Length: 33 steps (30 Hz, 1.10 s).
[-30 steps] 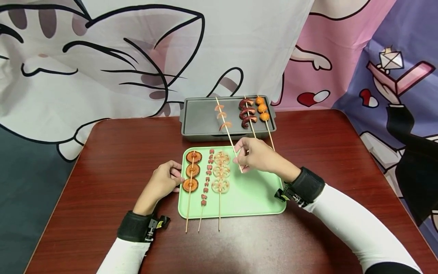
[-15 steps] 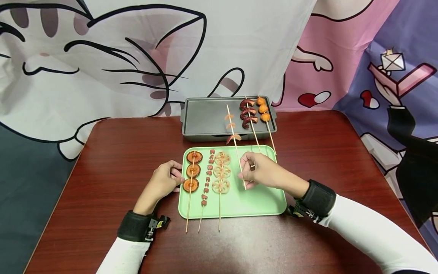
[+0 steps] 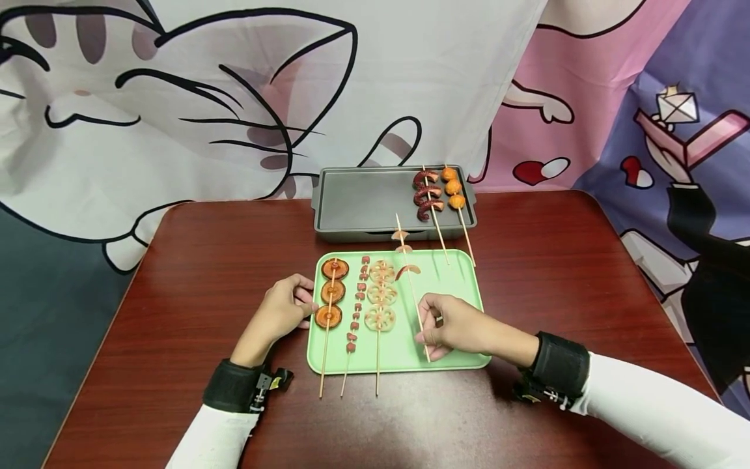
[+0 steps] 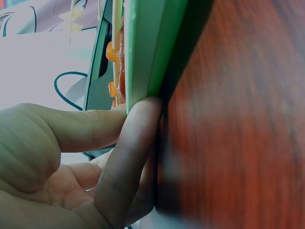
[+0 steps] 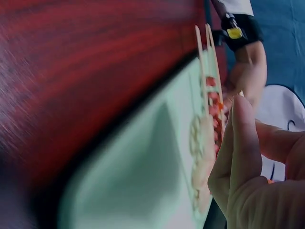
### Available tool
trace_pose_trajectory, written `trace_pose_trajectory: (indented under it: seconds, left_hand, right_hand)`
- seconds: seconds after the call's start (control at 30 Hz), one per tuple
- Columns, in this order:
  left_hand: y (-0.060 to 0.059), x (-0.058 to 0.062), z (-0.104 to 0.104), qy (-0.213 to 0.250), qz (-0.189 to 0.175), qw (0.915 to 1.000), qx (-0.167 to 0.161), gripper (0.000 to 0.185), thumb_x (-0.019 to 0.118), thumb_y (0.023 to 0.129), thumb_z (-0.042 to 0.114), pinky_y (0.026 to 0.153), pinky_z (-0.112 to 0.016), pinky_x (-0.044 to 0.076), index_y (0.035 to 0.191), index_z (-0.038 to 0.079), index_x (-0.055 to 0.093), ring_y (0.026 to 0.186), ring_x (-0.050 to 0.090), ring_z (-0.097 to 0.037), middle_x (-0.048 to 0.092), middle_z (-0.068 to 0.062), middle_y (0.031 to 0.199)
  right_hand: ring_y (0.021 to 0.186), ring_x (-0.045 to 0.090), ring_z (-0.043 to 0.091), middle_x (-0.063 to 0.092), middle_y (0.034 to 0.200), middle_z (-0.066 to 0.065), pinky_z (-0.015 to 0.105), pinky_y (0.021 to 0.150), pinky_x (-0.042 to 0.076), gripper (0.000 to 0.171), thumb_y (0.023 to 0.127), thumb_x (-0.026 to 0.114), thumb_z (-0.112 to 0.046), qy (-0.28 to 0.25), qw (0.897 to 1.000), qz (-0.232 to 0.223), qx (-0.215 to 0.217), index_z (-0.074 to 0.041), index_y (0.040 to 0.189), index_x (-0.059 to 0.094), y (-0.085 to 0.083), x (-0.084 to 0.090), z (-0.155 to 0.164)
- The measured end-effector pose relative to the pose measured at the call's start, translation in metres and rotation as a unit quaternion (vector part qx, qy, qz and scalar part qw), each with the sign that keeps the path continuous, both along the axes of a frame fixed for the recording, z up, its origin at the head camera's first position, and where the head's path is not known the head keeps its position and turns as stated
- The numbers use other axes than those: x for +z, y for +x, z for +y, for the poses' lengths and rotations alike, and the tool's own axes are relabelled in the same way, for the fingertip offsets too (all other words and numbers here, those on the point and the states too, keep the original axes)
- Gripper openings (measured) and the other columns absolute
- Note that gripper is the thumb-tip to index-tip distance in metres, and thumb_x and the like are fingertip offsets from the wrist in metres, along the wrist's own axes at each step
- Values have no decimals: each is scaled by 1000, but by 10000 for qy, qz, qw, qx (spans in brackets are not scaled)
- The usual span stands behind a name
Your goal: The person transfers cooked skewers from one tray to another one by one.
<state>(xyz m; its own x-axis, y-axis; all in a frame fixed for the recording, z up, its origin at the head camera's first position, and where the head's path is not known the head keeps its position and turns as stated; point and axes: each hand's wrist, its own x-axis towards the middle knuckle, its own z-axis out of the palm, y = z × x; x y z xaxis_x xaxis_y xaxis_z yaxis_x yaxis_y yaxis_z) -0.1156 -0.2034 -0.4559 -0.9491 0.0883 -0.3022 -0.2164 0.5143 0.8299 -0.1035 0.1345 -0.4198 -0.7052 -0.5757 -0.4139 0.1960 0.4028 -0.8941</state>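
Note:
My right hand (image 3: 451,329) pinches the lower stick of a skewer (image 3: 415,296) with several curved pinkish-orange pieces near its far end. It is held over the right part of a green tray (image 3: 445,277). At the tray's left edge my left hand (image 3: 284,307) grips the rim between thumb and fingers; the left wrist view shows the tray wall (image 4: 150,52) between them. On the tray lie a skewer of round brown slices (image 3: 329,291), one of small red cubes (image 3: 359,296) and one of pale lotus root slices (image 3: 381,294).
Behind the tray stands a grey grill pan (image 3: 363,202). A skewer of dark red tentacle pieces (image 3: 428,193) and one of orange balls (image 3: 453,187) lie on its right side, their sticks reaching over the front rim. Brown wooden table (image 3: 205,260), printed cloth (image 3: 445,78) behind.
My right hand has drawn the skewer from over the grill pan toward me and slightly right, over the green tray. My left hand has stayed at the tray's edge.

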Motion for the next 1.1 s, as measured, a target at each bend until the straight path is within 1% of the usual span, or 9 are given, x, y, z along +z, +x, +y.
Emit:
trace_pose_trajectory:
  seconds: [0.17,0.4,0.67,0.97,1.1]
  left_hand:
    - [0,0,1,-4,20,10000,-16,34,66,94,-4,59,-32,64,127,-6,57,73,64,-21,59,-16,96]
    - [-1,-2,0,-18,45,10000,-28,35,67,94,-3,59,-31,64,127,-5,58,72,64,-20,60,-16,96]
    - [-1,-4,-1,-12,9,10000,9,34,66,94,-4,60,-32,65,127,-5,57,72,64,-20,59,-16,96]
    - [-1,-3,-1,-13,-4,10000,43,34,66,93,-4,59,-32,64,126,-4,58,72,63,-20,59,-16,97]
    - [0,-2,-1,20,24,10000,14,34,67,94,-4,59,-32,64,127,-5,58,71,63,-19,60,-16,96]
  right_hand:
    - [61,70,20,64,76,11,41,62,66,24,92,73,4,157,9996,46,213,1,94,49,11,-5,2]
    - [60,70,19,64,76,11,40,60,66,26,90,75,2,243,9995,-27,218,1,94,50,19,-11,7]
    - [60,71,20,64,78,12,39,61,66,26,89,77,2,332,9991,-177,211,2,97,52,20,-15,10]
    - [60,71,18,65,75,12,37,61,66,26,87,78,3,281,9985,-406,238,4,96,53,19,-15,9]
    - [61,73,19,67,76,13,35,61,66,26,88,78,3,238,9980,-542,242,5,97,54,18,-16,8]
